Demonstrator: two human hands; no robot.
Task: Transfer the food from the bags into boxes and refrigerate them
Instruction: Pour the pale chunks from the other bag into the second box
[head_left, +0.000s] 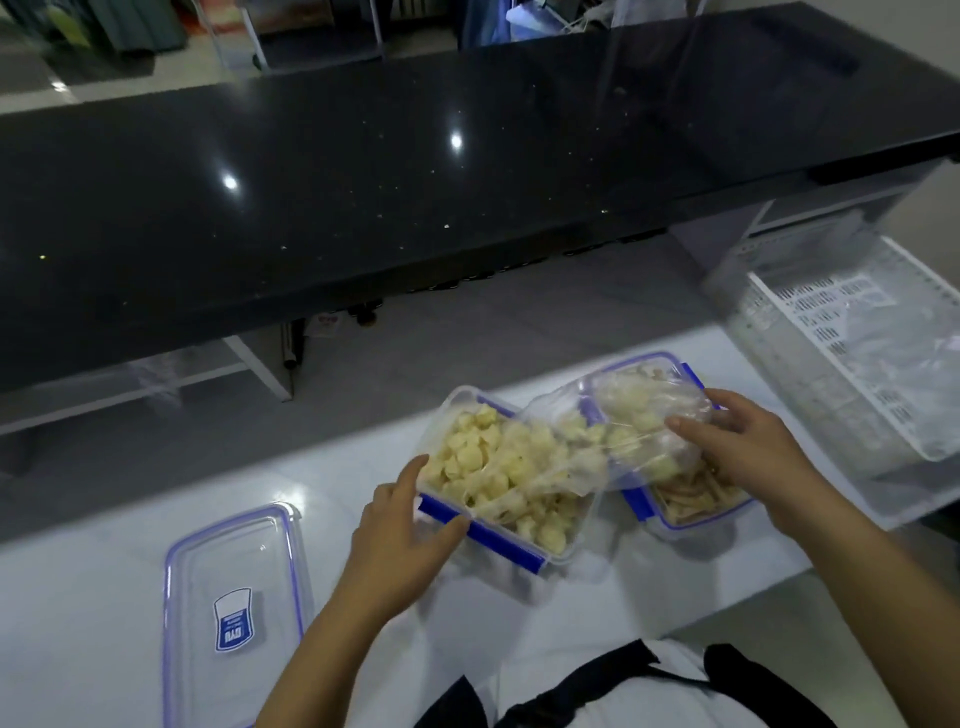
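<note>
Dim, blurred edges, glare on counter

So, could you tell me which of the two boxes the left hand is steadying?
The left hand touches the nearer box, filled with pale yellow chunks; the farther box holds tan strips and lies under the bag.

The worktop is white and shiny. The near box is clear with blue clips, and the food in it is pale yellow. The far box holds light brown strips. The lid is clear with a blue edge and a blue and white sticker. The basket is white. The counter behind is black with tiny sparkles.
</note>
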